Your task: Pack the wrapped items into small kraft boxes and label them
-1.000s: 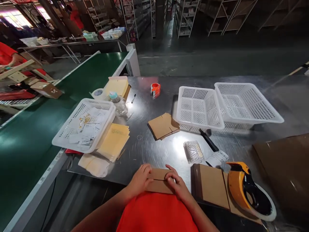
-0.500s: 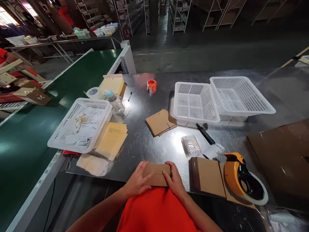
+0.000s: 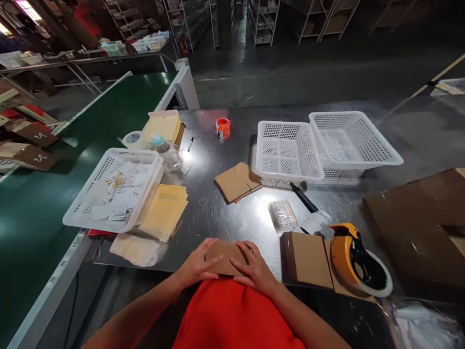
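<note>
Small cardboard box (image 3: 225, 253) at the near edge of the metal table (image 3: 221, 220), lying between the fingers I'm watching remotely, left hand (image 3: 196, 264) and right hand (image 3: 257, 269) clamping its opposite ends, thumbs pressing its upper face

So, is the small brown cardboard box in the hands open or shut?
Looks shut: the small brown cardboard box shows one unbroken face, no raised flap, between left hand and right hand; its underside is hidden.

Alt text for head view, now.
Left hand and right hand hold a small brown cardboard box at the near edge of a shiny metal table. A white perforated plastic basket of white papers sits left; an orange-and-black tape dispenser sits right.
</note>
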Tool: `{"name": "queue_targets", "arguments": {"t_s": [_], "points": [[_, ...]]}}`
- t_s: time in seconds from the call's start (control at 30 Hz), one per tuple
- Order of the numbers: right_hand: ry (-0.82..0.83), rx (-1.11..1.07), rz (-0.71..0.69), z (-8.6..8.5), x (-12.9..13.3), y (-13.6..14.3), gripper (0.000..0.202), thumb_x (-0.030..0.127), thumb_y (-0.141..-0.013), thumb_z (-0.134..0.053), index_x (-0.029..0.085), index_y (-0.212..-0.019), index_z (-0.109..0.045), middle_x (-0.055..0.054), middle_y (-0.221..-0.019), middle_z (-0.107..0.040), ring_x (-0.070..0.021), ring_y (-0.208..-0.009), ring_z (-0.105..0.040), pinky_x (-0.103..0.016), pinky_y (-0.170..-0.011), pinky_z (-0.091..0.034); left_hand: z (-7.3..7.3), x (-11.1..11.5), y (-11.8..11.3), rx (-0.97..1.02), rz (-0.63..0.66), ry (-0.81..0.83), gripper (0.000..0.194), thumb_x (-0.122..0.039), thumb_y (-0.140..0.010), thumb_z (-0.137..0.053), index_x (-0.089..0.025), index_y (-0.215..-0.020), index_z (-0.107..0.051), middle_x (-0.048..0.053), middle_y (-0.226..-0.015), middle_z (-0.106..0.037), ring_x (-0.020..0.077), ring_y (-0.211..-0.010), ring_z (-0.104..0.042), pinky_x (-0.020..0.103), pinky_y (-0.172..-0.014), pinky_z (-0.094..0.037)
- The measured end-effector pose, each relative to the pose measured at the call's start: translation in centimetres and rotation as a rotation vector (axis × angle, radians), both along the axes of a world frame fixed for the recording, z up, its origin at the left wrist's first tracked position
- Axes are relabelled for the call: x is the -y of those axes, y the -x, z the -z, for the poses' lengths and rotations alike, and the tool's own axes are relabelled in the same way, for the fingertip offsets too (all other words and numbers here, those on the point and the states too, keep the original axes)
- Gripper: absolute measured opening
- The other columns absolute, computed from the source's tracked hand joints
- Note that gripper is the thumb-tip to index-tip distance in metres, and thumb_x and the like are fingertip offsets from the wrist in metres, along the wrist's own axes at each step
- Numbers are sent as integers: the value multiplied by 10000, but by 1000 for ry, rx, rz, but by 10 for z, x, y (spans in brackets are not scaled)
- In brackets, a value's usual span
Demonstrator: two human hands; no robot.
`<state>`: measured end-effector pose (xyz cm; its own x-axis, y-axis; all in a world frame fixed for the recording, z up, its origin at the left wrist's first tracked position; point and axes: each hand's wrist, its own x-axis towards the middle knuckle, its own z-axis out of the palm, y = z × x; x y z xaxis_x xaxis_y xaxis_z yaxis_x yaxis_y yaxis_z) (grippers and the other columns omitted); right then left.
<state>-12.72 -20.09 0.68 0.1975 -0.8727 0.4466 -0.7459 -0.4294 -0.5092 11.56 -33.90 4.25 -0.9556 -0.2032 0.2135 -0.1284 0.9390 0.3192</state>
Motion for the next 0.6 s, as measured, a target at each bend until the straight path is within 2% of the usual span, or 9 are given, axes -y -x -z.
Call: {"name": "queue_targets", "arguments": {"t_s": [0.13,0.2,0.23,0.3,0.33,0.4,0.43,0.5,0.6], "points": [[-54,-44,-23,-9,2,0,521,540,-840,-628,278,-1286,-572,-159,-1486,-386,-323,-1282,-408,-522,-990,-449,-3,2,-3,20,-9,26,757,-373,-767,-770,-342,-1440,-424,140,-1566,-252,338,-1321,-437,478,-994,-509],[-96,-63,89,-17,-8,20,566,562,-862,-575,269,-1342,-520,-162,-1457,-428,-327,-1277,-425,-512,-993,-444,-3,1,-5,24,-23,40,716,-359,-774,-765,-333,-1418,-455,137,-1564,-262,344,-1321,-444,481,-991,-516],[-98,-71,246,-20,-17,35,576,535,-889,-536,248,-1385,-472,-176,-1436,-445,-333,-1270,-435,-516,-988,-442,-2,1,-6,20,-27,42,703,-353,-778,-762,-329,-1412,-460,136,-1562,-264,347,-1323,-444,486,-987,-519],[-61,-104,731,-24,-46,73,600,461,-929,-461,161,-1443,-375,-233,-1366,-484,-358,-1231,-467,-540,-955,-441,-1,1,-7,13,-25,45,693,-350,-787,-752,-325,-1412,-453,133,-1559,-259,350,-1329,-437,496,-978,-526],[-51,-135,1001,-23,-62,93,645,472,-923,-461,101,-1440,-357,-265,-1316,-505,-381,-1204,-483,-555,-938,-438,-2,1,-7,10,-19,49,691,-354,-793,-745,-324,-1415,-446,132,-1558,-255,351,-1329,-436,500,-973,-529],[-97,-255,1320,-15,-96,131,773,595,-871,-472,-28,-1329,-448,-304,-1114,-590,-414,-1050,-557,-552,-871,-454,-2,2,-6,4,-9,57,692,-369,-804,-731,-324,-1425,-429,135,-1554,-253,351,-1320,-443,503,-966,-534],[-182,-305,1363,-9,-110,145,765,622,-863,-447,-34,-1249,-514,-275,-983,-628,-393,-941,-590,-544,-849,-456,-3,2,-6,4,-6,59,694,-376,-808,-724,-324,-1430,-421,139,-1551,-255,352,-1315,-446,505,-965,-534],[-319,-350,1298,2,-131,165,672,623,-870,-380,23,-1056,-621,-187,-761,-640,-325,-752,-599,-530,-858,-451,-4,3,-5,9,-7,54,700,-384,-813,-718,-328,-1438,-407,142,-1553,-250,352,-1315,-443,505,-970,-530],[-372,-242,1196,1,-144,173,592,639,-851,-322,139,-816,-638,-112,-612,-607,-280,-639,-584,-501,-849,-466,-3,3,-4,11,-15,31,730,-385,-802,-730,-339,-1446,-389,136,-1568,-226,354,-1326,-429,508,-985,-516]]}}
